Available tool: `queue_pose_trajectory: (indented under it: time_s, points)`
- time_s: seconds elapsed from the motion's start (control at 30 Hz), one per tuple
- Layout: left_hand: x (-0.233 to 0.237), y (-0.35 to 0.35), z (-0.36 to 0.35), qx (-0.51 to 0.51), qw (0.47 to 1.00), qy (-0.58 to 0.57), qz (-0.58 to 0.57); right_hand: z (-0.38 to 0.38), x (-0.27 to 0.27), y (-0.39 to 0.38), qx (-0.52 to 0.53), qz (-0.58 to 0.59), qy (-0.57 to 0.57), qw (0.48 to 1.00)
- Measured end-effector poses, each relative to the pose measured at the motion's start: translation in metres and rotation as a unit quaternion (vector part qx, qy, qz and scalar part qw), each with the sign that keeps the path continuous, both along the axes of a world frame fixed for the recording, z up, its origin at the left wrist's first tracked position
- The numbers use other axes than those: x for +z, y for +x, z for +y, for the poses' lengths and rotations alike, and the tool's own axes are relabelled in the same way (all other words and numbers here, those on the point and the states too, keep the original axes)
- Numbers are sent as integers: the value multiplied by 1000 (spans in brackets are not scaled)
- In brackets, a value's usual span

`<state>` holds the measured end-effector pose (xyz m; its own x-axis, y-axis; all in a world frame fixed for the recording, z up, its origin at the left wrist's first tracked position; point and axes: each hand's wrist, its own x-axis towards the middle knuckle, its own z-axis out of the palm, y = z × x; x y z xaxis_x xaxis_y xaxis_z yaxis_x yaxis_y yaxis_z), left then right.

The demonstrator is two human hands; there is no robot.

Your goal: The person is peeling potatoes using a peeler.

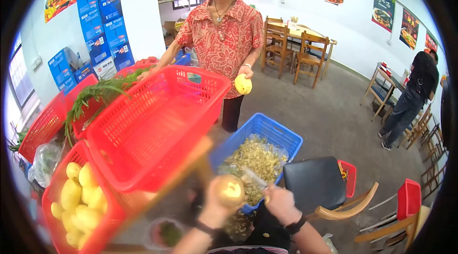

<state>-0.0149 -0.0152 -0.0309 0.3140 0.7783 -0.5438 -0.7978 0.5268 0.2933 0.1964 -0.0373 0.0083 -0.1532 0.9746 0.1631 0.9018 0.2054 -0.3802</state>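
My left hand [217, 206] is wrapped round a potato [231, 190], brown-skinned with a pale peeled patch facing up. Just to its right, my right hand [281, 201] grips a peeler [256, 178] by its handle, the blurred blade pointing up and left, apart from the potato. Beneath and beyond both hands stands a blue crate [292, 140] that holds a heap of peelings [257, 156]. At the lower left, a red basket [51, 206] is filled with several peeled yellow potatoes [71, 194].
A large red basket [143, 130], its inside bare, tilts on a wooden table's edge beside green vegetables [95, 92]. Across it, a person [219, 39] holds a yellow potato [243, 84]. A black-seated chair [315, 183] is right of the crate. Another person [415, 87] stands far right.
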Motion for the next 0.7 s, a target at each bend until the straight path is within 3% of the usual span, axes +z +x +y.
queue_pose_trajectory:
  time_s: [0.1, 0.17, 0.2, 0.23, 0.3, 0.43, 0.47, 0.5, 0.53, 0.63, 0.67, 0.7]
  points:
    - [3, -2, 0, -18, 1000, 8, 17, -3, 4, 5, -13, 20, 15, 1000]
    - [11, 5, -1, 15, 999, -1, 39, -22, 16, -13, 91, 89, 78, 989]
    - [14, 10, -1, 49, 997, -7, 62, -29, 28, -21, 128, 70, 18, 989]
    - [8, 8, 1, 49, 997, -7, 62, -21, 21, -17, 128, 70, 18, 989]
    - [-3, 0, 2, -23, 999, 33, 33, -4, 4, -9, 24, 2, -13, 1000]
    - [-2, -6, 3, -60, 995, 81, 26, -5, 12, -3, 29, 24, 17, 999]
    - [-2, -4, -3, -61, 995, 72, 25, -24, 27, -19, 108, 95, 54, 988]
    - [2, 1, 1, -16, 999, 25, 31, -30, 43, -28, 139, 64, 8, 988]
    - [5, 3, 2, 31, 999, -24, 36, -26, 32, -27, 128, 51, 15, 990]
    - [-8, 2, 3, 30, 999, 5, 43, -7, 7, -17, 80, 31, 43, 995]
    - [-7, -2, 1, 29, 999, 4, 46, 8, 16, -3, -27, 12, -48, 998]
    - [-5, -5, 7, 7, 999, 24, 31, 7, 20, -3, -34, 34, -41, 998]
